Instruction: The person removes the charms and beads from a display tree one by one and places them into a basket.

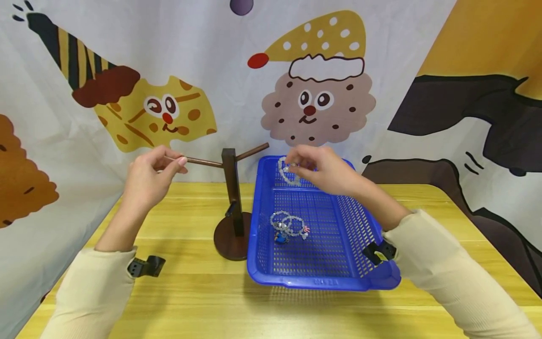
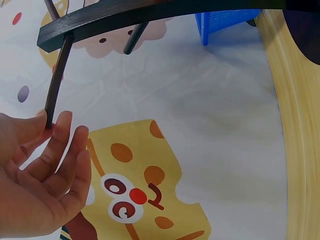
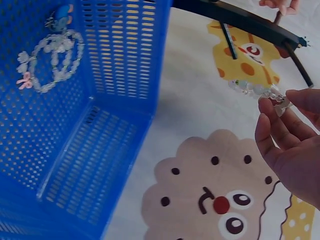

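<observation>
Cartoon-printed backdrop [image 1: 338,94] behind a yellow wooden table [image 1: 190,292].

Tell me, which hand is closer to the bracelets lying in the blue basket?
Right. The right hand hovers over the basket's far end, above the bracelets; the left hand pinches the stand's peg.

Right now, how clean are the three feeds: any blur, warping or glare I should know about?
Head view: sharp, evenly lit, only a soft shadow under the blue basket; edges bulge slightly. Left wrist view: strong fisheye, the stand and table edge bow into curves, the left hand is slightly soft. Right wrist view: same bending, the right hand is soft, the bead bracelet readable. No glare.
</observation>
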`<action>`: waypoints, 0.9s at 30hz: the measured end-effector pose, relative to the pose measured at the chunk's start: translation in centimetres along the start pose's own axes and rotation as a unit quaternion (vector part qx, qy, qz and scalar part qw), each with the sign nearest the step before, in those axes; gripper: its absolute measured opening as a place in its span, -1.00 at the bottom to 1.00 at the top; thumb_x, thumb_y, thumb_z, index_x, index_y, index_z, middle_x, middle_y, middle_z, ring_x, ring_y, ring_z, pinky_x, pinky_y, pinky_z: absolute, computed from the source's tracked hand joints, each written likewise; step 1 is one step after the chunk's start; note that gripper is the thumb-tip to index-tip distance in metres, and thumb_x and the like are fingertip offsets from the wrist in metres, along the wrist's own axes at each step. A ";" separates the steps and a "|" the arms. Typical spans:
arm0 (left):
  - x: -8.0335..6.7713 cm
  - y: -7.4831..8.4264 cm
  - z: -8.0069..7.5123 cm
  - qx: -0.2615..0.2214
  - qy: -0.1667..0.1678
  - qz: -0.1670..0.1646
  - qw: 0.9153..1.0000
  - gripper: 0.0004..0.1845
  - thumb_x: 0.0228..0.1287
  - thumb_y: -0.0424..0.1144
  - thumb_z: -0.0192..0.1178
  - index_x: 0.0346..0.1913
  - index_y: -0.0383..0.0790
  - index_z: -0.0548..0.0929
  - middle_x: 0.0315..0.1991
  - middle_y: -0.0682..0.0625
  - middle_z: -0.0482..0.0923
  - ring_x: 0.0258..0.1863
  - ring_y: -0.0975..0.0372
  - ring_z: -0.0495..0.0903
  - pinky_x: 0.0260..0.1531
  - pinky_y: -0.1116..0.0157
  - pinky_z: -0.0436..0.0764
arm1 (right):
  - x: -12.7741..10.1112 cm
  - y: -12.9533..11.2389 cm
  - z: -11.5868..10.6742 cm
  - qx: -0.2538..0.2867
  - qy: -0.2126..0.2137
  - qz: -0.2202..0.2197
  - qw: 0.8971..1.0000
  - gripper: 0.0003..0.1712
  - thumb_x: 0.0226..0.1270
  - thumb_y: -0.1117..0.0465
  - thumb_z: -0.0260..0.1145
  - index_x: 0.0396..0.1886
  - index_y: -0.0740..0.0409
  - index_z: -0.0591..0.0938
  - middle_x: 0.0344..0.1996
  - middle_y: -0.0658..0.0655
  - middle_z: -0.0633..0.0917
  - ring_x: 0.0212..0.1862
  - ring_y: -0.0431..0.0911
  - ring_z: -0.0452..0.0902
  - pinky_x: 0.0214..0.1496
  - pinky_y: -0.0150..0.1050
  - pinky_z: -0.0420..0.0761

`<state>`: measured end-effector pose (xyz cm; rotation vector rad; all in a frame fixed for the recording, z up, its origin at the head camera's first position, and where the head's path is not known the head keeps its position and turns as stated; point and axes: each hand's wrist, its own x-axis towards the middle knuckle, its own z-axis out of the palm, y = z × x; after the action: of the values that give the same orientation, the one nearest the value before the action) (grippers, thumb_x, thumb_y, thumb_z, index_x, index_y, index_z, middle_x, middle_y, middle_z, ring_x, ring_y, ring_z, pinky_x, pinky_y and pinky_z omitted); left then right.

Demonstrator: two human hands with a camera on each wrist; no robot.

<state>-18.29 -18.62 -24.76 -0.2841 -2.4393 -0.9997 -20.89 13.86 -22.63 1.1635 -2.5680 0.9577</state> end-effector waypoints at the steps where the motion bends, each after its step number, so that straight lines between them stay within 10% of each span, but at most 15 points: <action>1: 0.0 0.0 0.0 0.000 0.000 0.000 1.000 -0.76 0.30 -0.14 0.10 -0.23 -0.28 0.59 -0.42 -0.19 0.66 -0.57 0.21 0.43 -0.76 0.35 0.22 | -0.1 0.2 0.1 0.001 -0.002 0.003 1.000 -0.86 0.22 0.40 0.23 -0.21 0.23 0.56 -0.49 0.02 0.61 -0.50 -0.15 0.48 -0.44 -0.25 0.48; 27: -0.1 0.1 0.0 0.000 -0.007 -0.008 1.000 -0.75 0.31 -0.13 0.08 -0.20 -0.28 0.58 -0.41 -0.20 0.65 -0.69 0.21 0.32 -0.77 0.35 0.21 | -2.7 5.9 4.4 0.000 -0.044 0.065 0.997 -0.81 0.19 0.45 0.20 -0.20 0.22 0.58 -0.48 -0.03 0.61 -0.44 -0.13 0.49 -0.43 -0.28 0.49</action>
<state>-18.21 -18.58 -24.76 -0.2715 -2.4573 -1.0076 -22.78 15.74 -30.00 1.0741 -2.7420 0.9538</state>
